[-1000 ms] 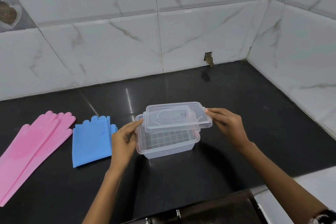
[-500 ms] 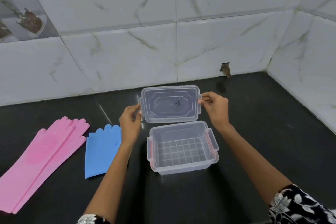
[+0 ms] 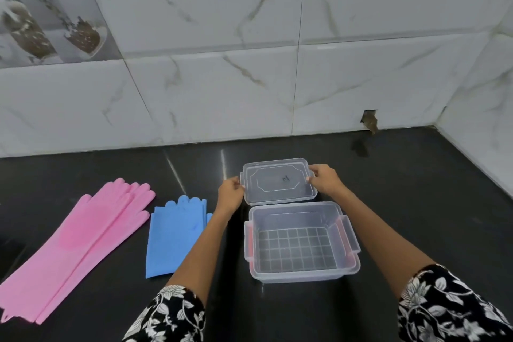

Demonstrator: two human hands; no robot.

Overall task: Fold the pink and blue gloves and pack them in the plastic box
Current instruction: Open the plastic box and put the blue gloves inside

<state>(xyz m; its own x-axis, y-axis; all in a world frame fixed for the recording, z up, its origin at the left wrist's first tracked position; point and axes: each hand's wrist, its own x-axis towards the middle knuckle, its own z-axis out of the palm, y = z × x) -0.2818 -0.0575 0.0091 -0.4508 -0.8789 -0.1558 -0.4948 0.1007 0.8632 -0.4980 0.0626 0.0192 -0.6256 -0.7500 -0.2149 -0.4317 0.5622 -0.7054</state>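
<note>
A clear plastic box (image 3: 348, 233) stands uncovered on the black counter, with a grid-patterned bottom and nothing inside. Its clear lid (image 3: 278, 182) is just behind it, low over or on the counter. My left hand (image 3: 230, 192) grips the lid's left end and my right hand (image 3: 324, 180) grips its right end. Left of the box lie the blue gloves (image 3: 175, 239), flat and stacked. Farther left the long pink gloves (image 3: 75, 247) lie flat and stacked, fingers pointing away from me.
The black counter (image 3: 416, 203) runs back to a white marble-tiled wall (image 3: 222, 91) and meets a side wall at the right. A chipped hole (image 3: 369, 119) shows at the base of the back wall.
Both hands lifted the lid off the box and carried it back, behind the box. The box now stands uncovered.
</note>
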